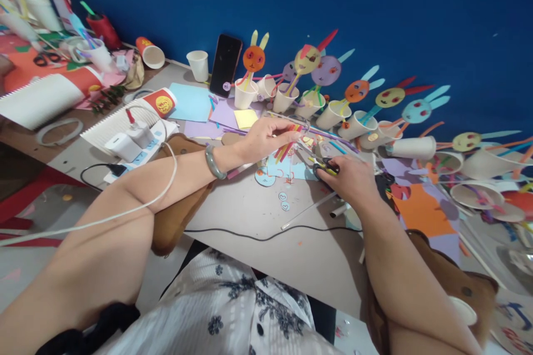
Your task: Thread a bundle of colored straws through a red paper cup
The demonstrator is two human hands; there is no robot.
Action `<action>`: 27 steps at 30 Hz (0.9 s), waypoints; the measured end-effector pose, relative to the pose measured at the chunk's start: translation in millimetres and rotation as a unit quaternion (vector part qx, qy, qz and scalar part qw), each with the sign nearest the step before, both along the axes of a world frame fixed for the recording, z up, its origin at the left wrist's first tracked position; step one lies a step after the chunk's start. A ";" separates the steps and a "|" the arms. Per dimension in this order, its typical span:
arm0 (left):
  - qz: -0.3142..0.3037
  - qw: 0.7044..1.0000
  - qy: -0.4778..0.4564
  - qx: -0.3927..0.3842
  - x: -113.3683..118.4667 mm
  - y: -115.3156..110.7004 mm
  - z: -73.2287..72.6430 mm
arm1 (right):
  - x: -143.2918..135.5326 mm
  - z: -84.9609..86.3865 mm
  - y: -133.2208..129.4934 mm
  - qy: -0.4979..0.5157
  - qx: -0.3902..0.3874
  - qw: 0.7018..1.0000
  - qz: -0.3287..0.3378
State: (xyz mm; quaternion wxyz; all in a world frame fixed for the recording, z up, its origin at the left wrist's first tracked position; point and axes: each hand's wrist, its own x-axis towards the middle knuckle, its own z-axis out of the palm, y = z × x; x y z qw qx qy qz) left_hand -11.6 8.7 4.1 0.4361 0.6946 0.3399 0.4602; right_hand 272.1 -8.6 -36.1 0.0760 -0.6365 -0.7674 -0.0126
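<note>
Above the tabletop (241,205), the left hand (268,138) is pinching red and yellow strips (285,151) — nearly closed. Nearby, the right hand (353,178) is gripping scissors (322,170) — closed around their handles.

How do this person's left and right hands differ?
The left hand holds a bundle of red and yellow strips, while the right hand grips scissors. The left hand has a bangle at its wrist; the right hand shows none. Both are ungloved.
</note>
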 end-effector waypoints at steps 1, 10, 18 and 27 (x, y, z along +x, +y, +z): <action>-0.003 1.000 0.006 0.005 -0.2 -0.6 0.4 | -0.2 -0.8 -0.2 -0.007 -0.001 1.000 -0.001; -0.034 0.998 -0.040 -0.039 1.9 -4.2 5.6 | 4.3 -2.9 0.3 -0.026 0.004 0.999 -0.021; -0.059 0.996 -0.022 -0.063 1.8 -9.4 10.7 | -15.1 16.3 -12.4 0.144 0.034 0.988 0.036; -0.147 0.965 -0.084 -0.199 17.6 -27.1 -4.1 | -68.0 29.0 -49.4 0.368 -0.181 0.896 0.167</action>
